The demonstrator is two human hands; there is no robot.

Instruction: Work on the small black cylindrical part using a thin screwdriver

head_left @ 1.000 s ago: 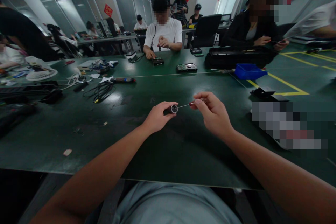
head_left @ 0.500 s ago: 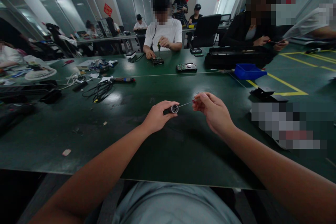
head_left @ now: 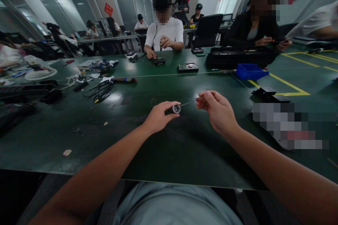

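Note:
My left hand (head_left: 160,116) grips a small dark cylindrical part (head_left: 176,109) between thumb and fingers, its round, pale-rimmed open end turned toward my right hand. Pinched in my right hand (head_left: 218,109) is a thin screwdriver (head_left: 188,103) with a slim metal shaft; a bit of reddish handle shows at the fingertips. The shaft's tip reaches the upper rim of the cylindrical part, but whether it touches is too small to tell. Both hands are held above the green table (head_left: 148,161).
A cable coil (head_left: 101,91) and a dark rod-shaped tool (head_left: 124,80) lie left of centre. Farther off are an opened hard drive (head_left: 187,67), a blue bin (head_left: 250,72) and a long black housing (head_left: 235,58). A person (head_left: 164,33) works opposite.
My right hand has moved slightly right and up with the screwdriver, and its shaft sits nearer the upper rim. The left hand has barely shifted.

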